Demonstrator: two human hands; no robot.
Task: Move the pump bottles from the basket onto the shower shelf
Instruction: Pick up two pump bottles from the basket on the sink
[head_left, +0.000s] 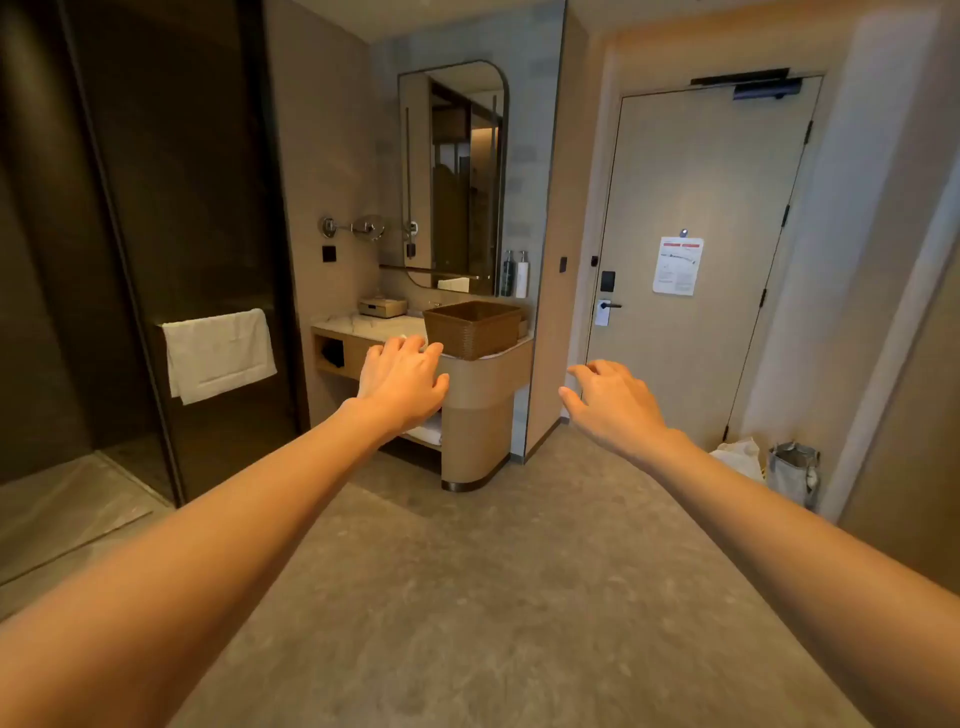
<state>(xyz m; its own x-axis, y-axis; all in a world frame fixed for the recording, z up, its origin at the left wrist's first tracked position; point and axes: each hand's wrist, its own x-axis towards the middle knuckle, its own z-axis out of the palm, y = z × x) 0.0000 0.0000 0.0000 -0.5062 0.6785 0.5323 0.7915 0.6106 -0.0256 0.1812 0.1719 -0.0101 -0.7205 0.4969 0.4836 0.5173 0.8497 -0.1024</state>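
Dark glass shower door (156, 234) at left, white towel (218, 353) on its rail, interior too dim to read; left hand (402, 379) outstretched, fingers spread, empty; wicker basket (472, 328) on vanity counter (363, 325), contents hidden behind its wall; right hand (613, 402) spread, empty.

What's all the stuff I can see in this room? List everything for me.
basket: one, brown wicker, on the vanity top's right end; contents hidden
pump bottles: two, one dark, one white, behind the basket by the mirror
mirror: one, dark-framed, above the vanity
vanity: one, beige, pale marbled top
box: one, cream, back of the vanity top
towel: one, white, hanging on the dark shower glass
door: one, beige, right, paper notice on it
bags: two, pale, floor beside the door
left hand: open, empty, reaching forward
right hand: open, empty, reaching forward
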